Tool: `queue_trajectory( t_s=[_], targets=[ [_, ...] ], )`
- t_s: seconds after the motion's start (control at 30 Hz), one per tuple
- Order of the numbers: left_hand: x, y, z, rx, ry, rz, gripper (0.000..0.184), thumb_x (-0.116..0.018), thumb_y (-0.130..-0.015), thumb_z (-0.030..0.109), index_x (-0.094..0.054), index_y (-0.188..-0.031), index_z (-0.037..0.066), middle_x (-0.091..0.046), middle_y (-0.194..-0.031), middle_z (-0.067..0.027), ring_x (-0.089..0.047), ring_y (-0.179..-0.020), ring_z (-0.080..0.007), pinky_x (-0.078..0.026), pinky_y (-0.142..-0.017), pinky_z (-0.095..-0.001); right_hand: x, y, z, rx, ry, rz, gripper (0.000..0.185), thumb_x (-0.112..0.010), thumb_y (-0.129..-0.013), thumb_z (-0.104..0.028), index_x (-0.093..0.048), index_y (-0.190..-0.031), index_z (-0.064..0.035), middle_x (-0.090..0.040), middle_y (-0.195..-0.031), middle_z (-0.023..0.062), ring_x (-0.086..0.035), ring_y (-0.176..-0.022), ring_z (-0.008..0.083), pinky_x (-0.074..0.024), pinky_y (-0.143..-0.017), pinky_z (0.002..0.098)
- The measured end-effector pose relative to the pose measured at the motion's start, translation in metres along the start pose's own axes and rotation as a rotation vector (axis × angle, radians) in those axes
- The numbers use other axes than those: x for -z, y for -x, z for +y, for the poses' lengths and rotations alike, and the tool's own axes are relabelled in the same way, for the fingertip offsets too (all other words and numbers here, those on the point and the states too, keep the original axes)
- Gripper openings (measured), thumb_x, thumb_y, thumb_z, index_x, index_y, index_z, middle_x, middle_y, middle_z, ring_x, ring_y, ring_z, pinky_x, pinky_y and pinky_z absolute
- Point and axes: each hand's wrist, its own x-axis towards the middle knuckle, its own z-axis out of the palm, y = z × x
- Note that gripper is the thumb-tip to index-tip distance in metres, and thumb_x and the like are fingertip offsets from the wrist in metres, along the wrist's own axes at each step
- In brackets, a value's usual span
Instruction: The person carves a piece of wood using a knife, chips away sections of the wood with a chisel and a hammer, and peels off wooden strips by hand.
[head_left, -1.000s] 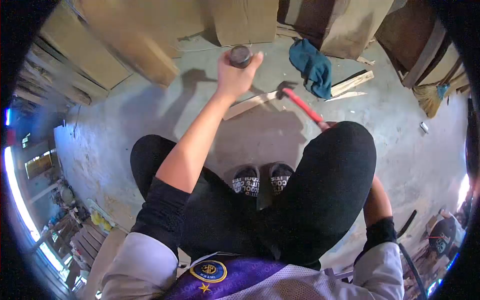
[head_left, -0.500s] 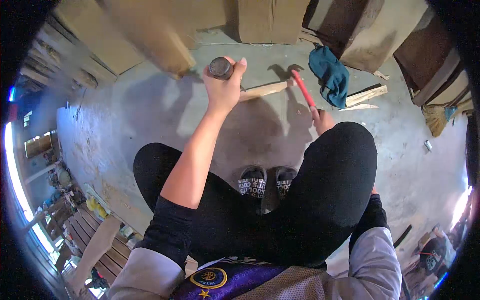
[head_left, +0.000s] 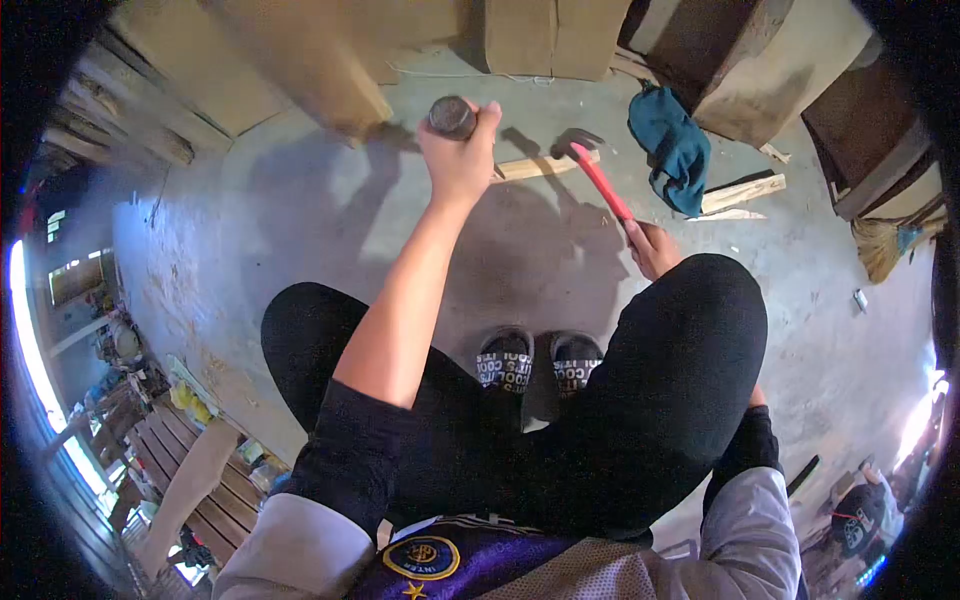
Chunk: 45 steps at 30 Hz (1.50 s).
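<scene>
My left hand (head_left: 458,165) is wrapped round an upright tool with a round, dark, worn top end (head_left: 452,118); its lower part is hidden beneath the hand. A pale strip of wood (head_left: 535,168) reaches out to the right from behind this hand. Beside my right knee, my right hand (head_left: 654,248) is closed on the red handle of a claw hammer (head_left: 604,186). The hammer's dark head appears over the right end of the wood strip; I cannot tell whether they touch.
A teal cloth (head_left: 670,150) lies on the concrete floor (head_left: 510,265) at the right, near split wood pieces (head_left: 740,194). Large wooden blocks (head_left: 550,38) line the far side. A straw broom (head_left: 880,245) is at the far right. A slatted wooden bench (head_left: 190,455) stands at lower left.
The hammer has swung to the left, its head now further over the wood strip. More of my right hand shows past the knee. My left hand keeps its grip, and the view has shifted slightly.
</scene>
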Motion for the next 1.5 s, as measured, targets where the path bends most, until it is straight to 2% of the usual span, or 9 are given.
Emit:
queue_trajectory(
  t_s=[0.23, 0.43, 0.6, 0.73, 0.87, 1.0, 1.13, 1.37, 1.5],
  targets=[
    [-0.012, -0.007, -0.019, 0.029, 0.044, -0.137, 0.028, -0.070, -0.084, 0.011, -0.051, -0.065, 0.006, -0.050, -0.054, 0.0015, -0.048, -0.051, -0.0087, -0.039, -0.050, -0.0276, -0.003, -0.026, 0.025, 0.214, 0.387, 0.038, 0.053, -0.052, -0.095, -0.049, -0.064, -0.089, 0.0025, -0.064, -0.075, 0.0253, -0.062, -0.074, 0.0446, -0.0461, -0.068, 0.0494],
    [-0.011, -0.006, -0.010, 0.018, -0.078, -0.325, 0.033, -0.071, -0.085, 0.019, -0.050, -0.062, 0.009, -0.047, -0.057, 0.0052, -0.043, -0.054, -0.0059, -0.032, -0.051, -0.0261, 0.031, -0.030, -0.016, 0.032, 0.354, -0.096, 0.046, -0.048, -0.100, -0.040, -0.063, -0.094, 0.0022, -0.060, -0.069, 0.0214, -0.056, -0.064, 0.0352, -0.0449, -0.062, 0.0431],
    [0.002, -0.010, -0.004, 0.035, -0.086, -0.432, 0.032, -0.072, -0.085, 0.019, -0.051, -0.064, 0.008, -0.049, -0.058, 0.0045, -0.044, -0.057, -0.0057, -0.034, -0.053, -0.0263, 0.143, -0.054, -0.059, 0.362, 0.628, -0.089, 0.048, -0.048, -0.099, -0.045, -0.064, -0.094, -0.0003, -0.058, -0.063, 0.0122, -0.056, -0.060, 0.0279, -0.0458, -0.061, 0.0411],
    [0.005, -0.011, -0.008, 0.114, 0.009, -0.420, 0.031, -0.071, -0.086, 0.017, -0.051, -0.066, 0.007, -0.052, -0.060, 0.0039, -0.049, -0.059, -0.0062, -0.039, -0.055, -0.0258, 0.162, 0.029, -0.204, -0.227, 0.059, 0.142, 0.035, -0.057, -0.096, -0.035, -0.061, -0.108, -0.0016, -0.057, -0.069, 0.0140, -0.056, -0.063, 0.0302, -0.0473, -0.066, 0.0404],
    [0.000, -0.012, -0.024, 0.156, -0.020, -0.383, 0.028, -0.073, -0.084, 0.016, -0.051, -0.069, 0.007, -0.052, -0.062, 0.0038, -0.048, -0.060, -0.0077, -0.041, -0.057, -0.0263, 0.146, 0.103, -0.244, 0.227, 0.510, 0.410, 0.042, -0.064, -0.088, -0.010, -0.052, -0.127, -0.0024, -0.056, -0.088, 0.0171, -0.057, -0.077, 0.0306, -0.0487, -0.069, 0.0380],
    [0.001, -0.013, -0.005, 0.165, -0.092, -0.428, 0.025, -0.071, -0.085, 0.012, -0.050, -0.073, 0.006, -0.049, -0.064, 0.0046, -0.048, -0.061, -0.0069, -0.042, -0.058, -0.0252, 0.082, 0.185, -0.298, 0.027, -0.094, 0.348, 0.033, -0.062, -0.090, -0.015, -0.054, -0.116, 0.0040, -0.057, -0.091, 0.0198, -0.057, -0.076, 0.0311, -0.0466, -0.064, 0.0374],
    [-0.004, -0.008, -0.020, 0.078, 0.107, -0.403, 0.026, -0.072, -0.082, 0.016, -0.053, -0.070, 0.004, -0.051, -0.063, 0.0035, -0.047, -0.061, -0.0081, -0.042, -0.058, -0.0294, 0.026, 0.181, -0.270, 0.369, 0.300, 0.243, 0.038, -0.050, -0.099, -0.029, -0.057, -0.087, 0.0063, -0.054, -0.061, 0.0197, -0.052, -0.052, 0.0381, -0.0408, -0.050, 0.0422],
    [0.008, -0.013, -0.012, 0.145, -0.024, -0.350, 0.019, -0.071, -0.085, 0.017, -0.059, -0.078, 0.004, -0.055, -0.065, 0.0029, -0.050, -0.055, -0.0077, -0.044, -0.052, -0.0284, 0.012, 0.194, -0.283, 0.132, -0.035, 0.187, 0.033, -0.050, -0.097, -0.021, -0.056, -0.090, 0.0100, -0.049, -0.053, 0.0184, -0.059, -0.050, 0.0360, -0.0386, -0.046, 0.0393],
    [-0.002, -0.014, -0.019, 0.064, 0.050, -0.262, 0.025, -0.072, -0.085, 0.017, -0.053, -0.073, 0.006, -0.051, -0.062, 0.0049, -0.048, -0.055, -0.0064, -0.042, -0.051, -0.0271, -0.003, 0.166, -0.251, 0.226, 0.208, 0.206, 0.035, -0.051, -0.097, -0.024, -0.056, -0.088, 0.0092, -0.053, -0.055, 0.0196, -0.055, -0.048, 0.0383, -0.0398, -0.047, 0.0405]
  ],
)
